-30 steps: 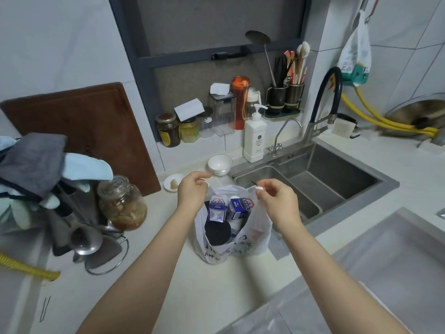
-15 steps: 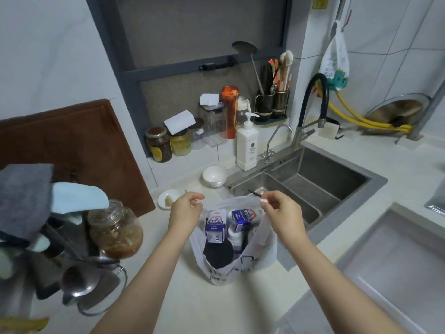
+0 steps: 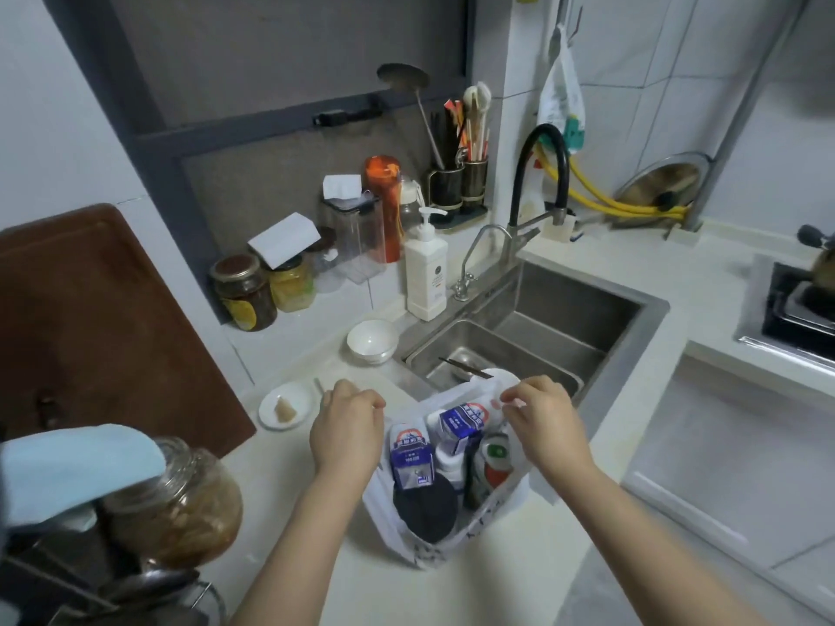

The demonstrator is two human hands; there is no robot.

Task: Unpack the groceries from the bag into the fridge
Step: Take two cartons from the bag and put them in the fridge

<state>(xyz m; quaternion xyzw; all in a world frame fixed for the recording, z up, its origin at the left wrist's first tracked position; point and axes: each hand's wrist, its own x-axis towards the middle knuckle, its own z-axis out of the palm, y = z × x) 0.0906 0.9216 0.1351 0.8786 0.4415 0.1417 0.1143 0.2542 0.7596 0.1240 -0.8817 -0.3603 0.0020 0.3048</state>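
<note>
A white plastic bag (image 3: 456, 542) stands on the counter in front of the sink. My left hand (image 3: 345, 429) pinches its left handle and my right hand (image 3: 544, 424) pinches its right handle, holding the mouth wide. Inside stand two blue-and-white milk cartons (image 3: 410, 456), a white bottle (image 3: 448, 460), a red-and-green topped container (image 3: 494, 458) and something round and black (image 3: 424, 508). No fridge is in view.
A steel sink (image 3: 533, 336) lies just behind the bag. A white bowl (image 3: 371, 341) and a small saucer (image 3: 285, 405) sit to the left, a glass jar (image 3: 180, 503) further left. Jars, a soap pump (image 3: 424, 268) and utensil holders line the back. A stove (image 3: 799, 305) is at far right.
The view has shifted down and to the right. My hands have spread the bag's handles a little further apart, so more of the contents show.
</note>
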